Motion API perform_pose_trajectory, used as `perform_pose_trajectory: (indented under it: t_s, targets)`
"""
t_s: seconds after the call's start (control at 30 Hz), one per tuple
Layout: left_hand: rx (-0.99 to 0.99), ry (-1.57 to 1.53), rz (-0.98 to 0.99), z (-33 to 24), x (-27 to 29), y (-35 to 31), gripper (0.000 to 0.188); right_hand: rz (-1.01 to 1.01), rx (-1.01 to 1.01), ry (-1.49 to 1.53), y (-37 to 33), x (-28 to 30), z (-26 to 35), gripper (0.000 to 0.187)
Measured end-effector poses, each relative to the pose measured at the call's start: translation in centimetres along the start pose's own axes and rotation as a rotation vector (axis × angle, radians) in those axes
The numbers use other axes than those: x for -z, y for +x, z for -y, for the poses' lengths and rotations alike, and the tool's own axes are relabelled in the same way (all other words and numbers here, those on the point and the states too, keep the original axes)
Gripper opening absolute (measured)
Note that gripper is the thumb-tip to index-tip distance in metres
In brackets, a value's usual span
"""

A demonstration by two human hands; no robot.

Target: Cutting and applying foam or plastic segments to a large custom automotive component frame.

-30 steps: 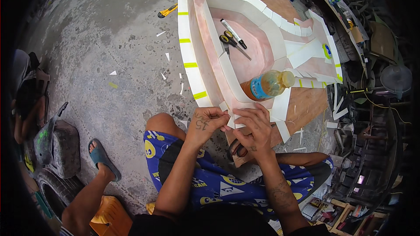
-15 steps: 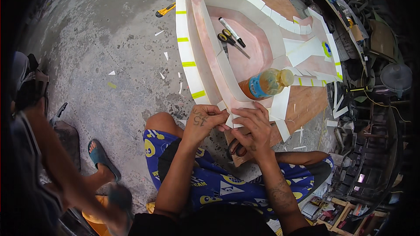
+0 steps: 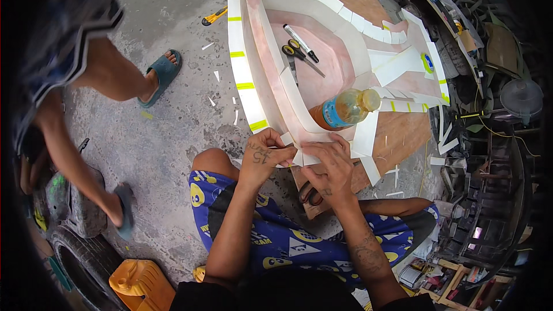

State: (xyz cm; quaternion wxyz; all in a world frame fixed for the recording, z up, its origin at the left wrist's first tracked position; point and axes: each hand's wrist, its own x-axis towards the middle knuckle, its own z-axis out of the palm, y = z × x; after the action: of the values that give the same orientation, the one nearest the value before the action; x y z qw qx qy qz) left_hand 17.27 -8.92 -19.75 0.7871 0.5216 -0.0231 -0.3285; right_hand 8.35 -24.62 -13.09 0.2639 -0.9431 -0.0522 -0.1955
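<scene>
Nearest the camera, the person sits with knees spread in blue patterned shorts (image 3: 276,236), forearms reaching forward. The left hand (image 3: 264,158) and right hand (image 3: 329,167) meet at the near tip of a pink mould (image 3: 322,75), fingers curled close and pinching a short piece of white tape (image 3: 295,154) down onto the edge. The left fingertips press the tape from the left; the right hand's fingers lie flat over it from the right, so most of the piece is hidden.

The tape is pale, cut in short overlapping strips that follow the mould's raised rim in a curve; yellow-green marks (image 3: 245,86) cross the long strip on the left side.

Just under the right wrist a pair of red-handled scissors (image 3: 313,196) lies on the wooden board (image 3: 397,138). Just past the hands a plastic bottle (image 3: 345,108) of amber liquid lies on its side in the mould's hollow. Farther in are black scissors (image 3: 294,52) and a marker (image 3: 301,42).

Tape scraps dot the concrete floor (image 3: 173,121). At the left another person's legs stand in blue slippers (image 3: 162,75), beside a tyre (image 3: 80,253) and an orange can (image 3: 141,285). A yellow-handled tool (image 3: 213,16) lies beyond.
</scene>
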Motion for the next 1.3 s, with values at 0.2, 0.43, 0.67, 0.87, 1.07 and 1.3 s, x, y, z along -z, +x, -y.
perform_pose_trajectory:
  t_s: [0.2, 0.43, 0.67, 0.87, 1.07, 1.3]
  targets:
    - [-0.08, 0.03, -0.017, -1.1, -0.4, -0.1, 0.029, 0.0, 0.03, -0.01, -0.3, -0.2, -0.5, 0.033]
    - [-0.089, 0.032, -0.027, -0.7, -0.3, 0.1, 0.041, -0.045, -0.024, 0.081, -0.2, -0.4, -0.4, 0.035]
    - [-0.081, 0.012, -0.035, -1.0, -0.4, 0.2, 0.048, 0.019, 0.056, -0.031, -0.3, -0.2, -0.7, 0.043]
    - [-0.169, 0.359, -0.147, -0.4, 0.4, 0.8, 0.081, 0.047, 0.072, -0.028, 0.0, -0.1, -0.7, 0.046]
    - [-0.196, 0.408, -0.128, -1.2, 0.0, 1.1, 0.127, 0.087, 0.083, -0.012, 0.1, 0.6, -0.9, 0.047]
    - [-0.093, 0.208, -0.034, -2.3, -0.2, 1.2, 0.128, 0.139, 0.06, 0.023, 0.3, 1.1, -1.3, 0.049]
